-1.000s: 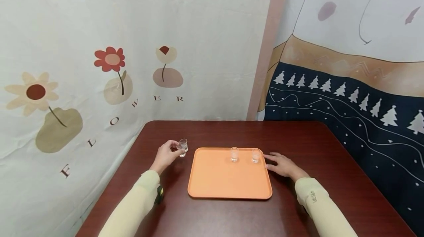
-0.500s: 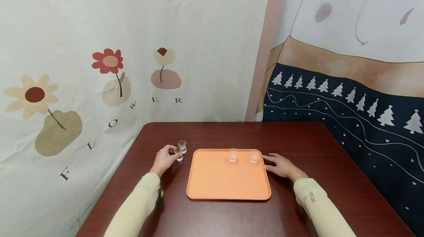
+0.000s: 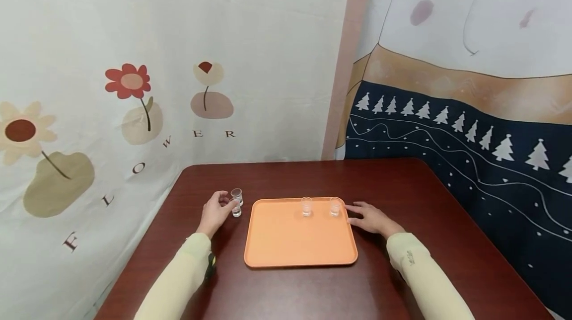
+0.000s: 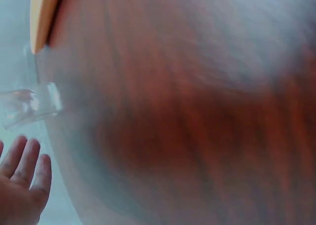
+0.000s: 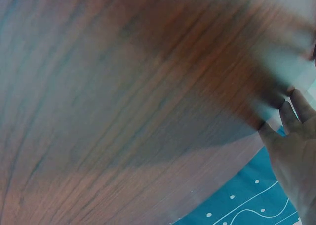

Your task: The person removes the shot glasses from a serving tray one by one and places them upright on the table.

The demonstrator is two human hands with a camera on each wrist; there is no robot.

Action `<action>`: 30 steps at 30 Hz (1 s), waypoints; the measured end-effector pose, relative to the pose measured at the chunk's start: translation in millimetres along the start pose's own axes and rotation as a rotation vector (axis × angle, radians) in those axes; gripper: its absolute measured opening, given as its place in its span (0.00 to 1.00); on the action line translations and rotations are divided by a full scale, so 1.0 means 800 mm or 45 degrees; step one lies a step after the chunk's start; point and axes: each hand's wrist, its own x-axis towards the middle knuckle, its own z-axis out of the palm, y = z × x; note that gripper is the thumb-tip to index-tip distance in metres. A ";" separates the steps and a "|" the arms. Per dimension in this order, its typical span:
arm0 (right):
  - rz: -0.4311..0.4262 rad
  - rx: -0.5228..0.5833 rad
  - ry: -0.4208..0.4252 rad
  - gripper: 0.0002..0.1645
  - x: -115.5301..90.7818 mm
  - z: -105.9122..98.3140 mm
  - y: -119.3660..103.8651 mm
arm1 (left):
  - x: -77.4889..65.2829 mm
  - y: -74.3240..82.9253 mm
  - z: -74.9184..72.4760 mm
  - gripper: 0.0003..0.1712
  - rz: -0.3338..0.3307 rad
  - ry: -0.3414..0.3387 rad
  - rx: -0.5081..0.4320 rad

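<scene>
Beyond the tray's left side, my left hand (image 3: 216, 214) pinches a small clear shot glass (image 3: 236, 208) between thumb and fingers, close over the table. Just behind it a second clear shot glass (image 3: 237, 196) stands upright, partly overlapped. In the left wrist view, a glass (image 4: 32, 105) is in front of the loosely extended fingers (image 4: 29, 160); the thumb is out of frame. My right hand (image 3: 370, 217) rests with fingers spread at the right edge of the orange tray (image 3: 301, 245). Two more shot glasses, a left one (image 3: 306, 206) and a right one (image 3: 334, 206), stand near the tray's far edge.
The dark red-brown table (image 3: 295, 290) bears the tray around its middle. A pale flower-printed curtain (image 3: 277, 61) hangs along the left and back, and a navy tree-patterned cloth (image 3: 429, 126) at the right.
The glass in my left hand has come slightly nearer, then a little right, relative to the tray and the glass behind. My right hand stays by the tray. The head view has shifted.
</scene>
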 end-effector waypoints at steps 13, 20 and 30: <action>0.041 -0.020 0.005 0.34 0.001 0.001 -0.004 | 0.009 0.058 0.029 0.32 0.146 -0.018 -0.129; 0.067 -0.035 -0.007 0.34 0.001 -0.007 -0.003 | 0.008 0.092 0.071 0.34 0.171 -0.169 -0.102; 0.062 -0.021 0.013 0.34 0.001 0.001 -0.002 | -0.011 0.119 0.131 0.34 0.145 -0.328 -0.113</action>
